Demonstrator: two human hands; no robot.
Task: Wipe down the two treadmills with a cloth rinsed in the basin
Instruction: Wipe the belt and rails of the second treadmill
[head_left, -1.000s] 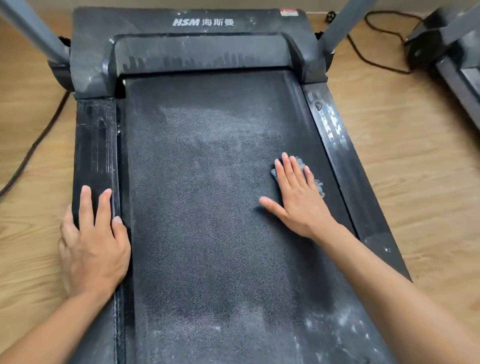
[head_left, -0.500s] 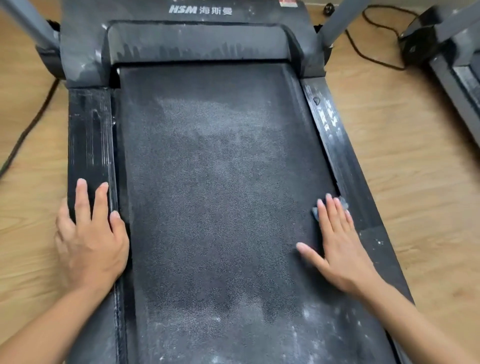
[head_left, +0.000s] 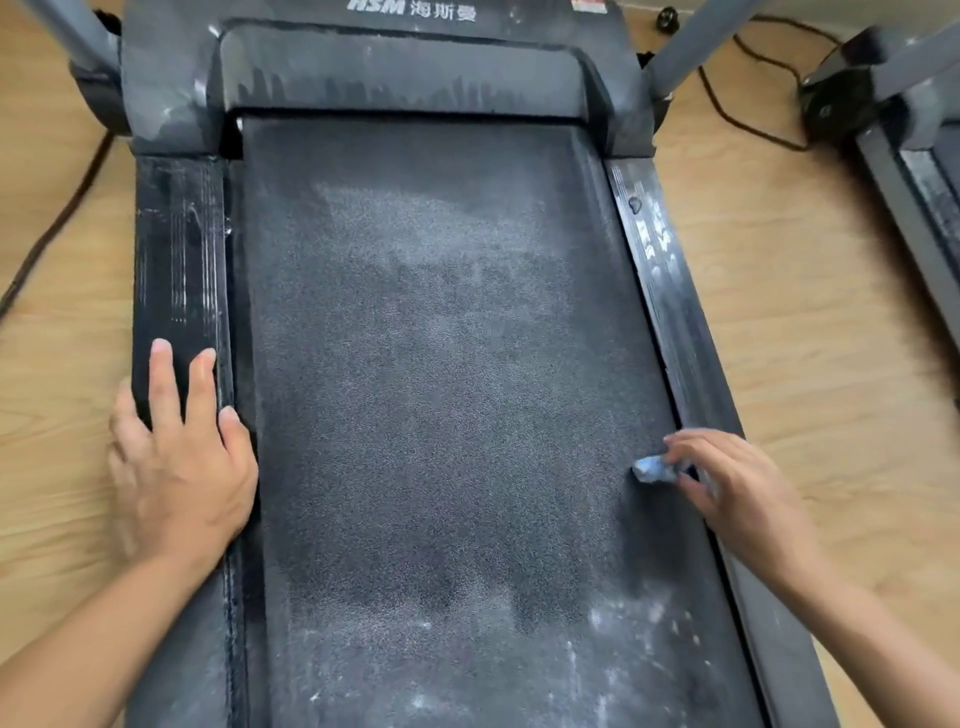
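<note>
Pinching the blue cloth (head_left: 652, 469) in curled fingers, my right hand (head_left: 737, 499) sits at the right edge of the treadmill belt (head_left: 441, 415), whose long axis runs away from me. My left hand (head_left: 176, 467) rests flat on the left side rail (head_left: 176, 260). I judge the dusty stretch lies left of the cloth and ahead of it.

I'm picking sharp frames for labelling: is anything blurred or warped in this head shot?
Head view: the right hand and the small blue cloth it pinches are motion-blurred; the left hand on the black side rail looks sharper; wide-angle distortion splays the grey metal uprights outward; light is soft, without glare.
</note>
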